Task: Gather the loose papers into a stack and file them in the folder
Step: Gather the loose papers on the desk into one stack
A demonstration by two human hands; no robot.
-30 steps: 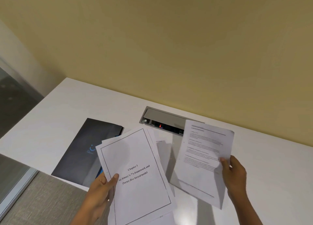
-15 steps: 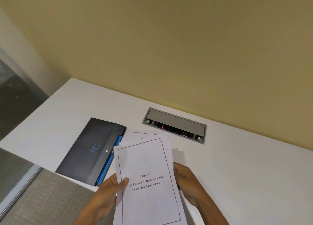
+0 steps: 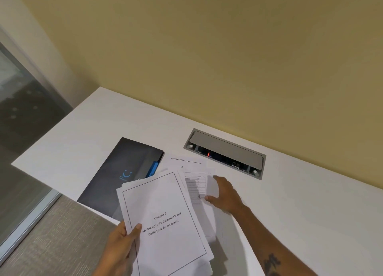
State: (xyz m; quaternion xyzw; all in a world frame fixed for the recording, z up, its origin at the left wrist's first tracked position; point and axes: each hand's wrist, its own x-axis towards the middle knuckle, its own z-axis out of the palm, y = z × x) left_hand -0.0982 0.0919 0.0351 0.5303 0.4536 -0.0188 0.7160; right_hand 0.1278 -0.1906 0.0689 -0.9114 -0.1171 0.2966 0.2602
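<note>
My left hand grips a stack of white papers by its lower left edge; the top sheet reads "Chapter 3" inside a printed border. To the right of the stack, my right hand reaches over a loose sheet with a table printed on it, thumb and fingers apart and touching the paper. Another loose sheet lies flat on the table just beyond. A dark folder with a blue smile logo and a blue edge lies closed to the left, its near corner under the stack.
The white table meets a yellow wall at the back. A grey cable box with a red light is set into the tabletop behind the papers. The table's left edge drops to grey carpet and a glass panel.
My right hand has let go of the stack's right side and moved out to the right onto the loose table sheet. The stack has tilted and stays in my left hand.
</note>
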